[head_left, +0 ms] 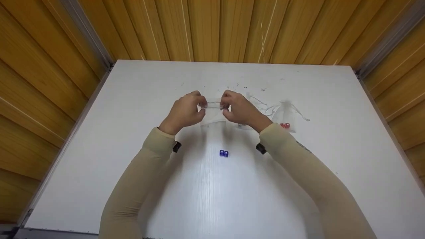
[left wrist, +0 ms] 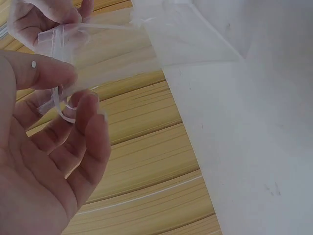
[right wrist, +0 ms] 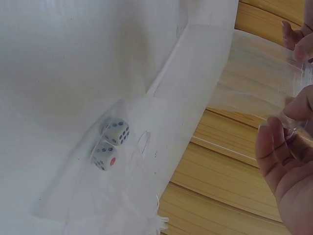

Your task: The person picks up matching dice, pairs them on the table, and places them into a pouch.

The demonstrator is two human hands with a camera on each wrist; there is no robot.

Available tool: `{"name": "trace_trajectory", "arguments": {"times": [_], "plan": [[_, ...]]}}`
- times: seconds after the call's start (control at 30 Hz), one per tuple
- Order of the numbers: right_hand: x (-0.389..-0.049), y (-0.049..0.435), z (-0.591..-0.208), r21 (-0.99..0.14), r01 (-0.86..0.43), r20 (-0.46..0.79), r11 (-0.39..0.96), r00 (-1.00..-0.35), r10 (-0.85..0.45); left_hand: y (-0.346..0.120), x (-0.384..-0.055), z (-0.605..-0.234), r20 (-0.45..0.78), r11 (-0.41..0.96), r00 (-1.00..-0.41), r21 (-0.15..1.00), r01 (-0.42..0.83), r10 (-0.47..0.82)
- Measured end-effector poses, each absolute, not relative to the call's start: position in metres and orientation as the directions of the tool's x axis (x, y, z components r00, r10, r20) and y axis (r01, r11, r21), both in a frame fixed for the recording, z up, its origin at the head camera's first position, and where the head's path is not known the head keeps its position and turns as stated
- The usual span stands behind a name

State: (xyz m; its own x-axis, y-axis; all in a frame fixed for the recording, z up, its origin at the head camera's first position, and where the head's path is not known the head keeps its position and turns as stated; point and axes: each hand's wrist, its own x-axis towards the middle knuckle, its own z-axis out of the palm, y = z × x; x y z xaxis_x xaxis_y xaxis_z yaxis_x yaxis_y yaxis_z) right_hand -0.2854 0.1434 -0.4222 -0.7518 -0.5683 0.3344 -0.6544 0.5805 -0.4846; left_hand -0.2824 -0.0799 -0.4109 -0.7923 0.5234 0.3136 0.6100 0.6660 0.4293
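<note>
A sheer white drawstring pouch [head_left: 214, 116] hangs between both hands, its lower part over the white table. My left hand [head_left: 188, 109] pinches one side of the pouch's top edge between thumb and fingers; in the left wrist view a loop of white cord [left wrist: 62, 110] shows by its fingertips. At the other side of the top edge, my right hand [head_left: 239, 109] pinches the fabric likewise. The see-through pouch body [left wrist: 112, 54] is stretched flat and looks empty. Two blue dice [head_left: 224, 153] lie side by side on the table, nearer the body than the pouch.
To the right lies a sheer pouch [head_left: 285, 113] with red dice [head_left: 285, 125] inside. Another pouch, partly behind the right hand, contains white dice [right wrist: 110, 144]. Small dark specks [head_left: 245, 87] dot the white table [head_left: 149, 79] toward its far edge, before a wood-panelled wall [head_left: 206, 30].
</note>
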Motion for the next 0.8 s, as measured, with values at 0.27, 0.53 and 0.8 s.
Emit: {"name": "trace_trajectory", "arguments": {"times": [0.27,0.53,0.8], "plan": [[-0.278,0.142,-0.430,-0.342,-0.808,0.570,0.479,-0.584,-0.578,-0.074,-0.283,-0.411,0.284,0.713,-0.807,0.379,0.590,0.517],[-0.268,0.136,-0.432,-0.235,-0.914,0.658,0.331,-0.400,-0.638,-0.071,-0.284,-0.413,0.254,0.712,-0.804,0.376,0.594,0.537],[-0.270,0.140,-0.433,-0.290,-0.889,0.578,0.355,-0.458,-0.675,-0.076,-0.282,-0.415,0.324,0.707,-0.796,0.369,0.604,0.511]]}}
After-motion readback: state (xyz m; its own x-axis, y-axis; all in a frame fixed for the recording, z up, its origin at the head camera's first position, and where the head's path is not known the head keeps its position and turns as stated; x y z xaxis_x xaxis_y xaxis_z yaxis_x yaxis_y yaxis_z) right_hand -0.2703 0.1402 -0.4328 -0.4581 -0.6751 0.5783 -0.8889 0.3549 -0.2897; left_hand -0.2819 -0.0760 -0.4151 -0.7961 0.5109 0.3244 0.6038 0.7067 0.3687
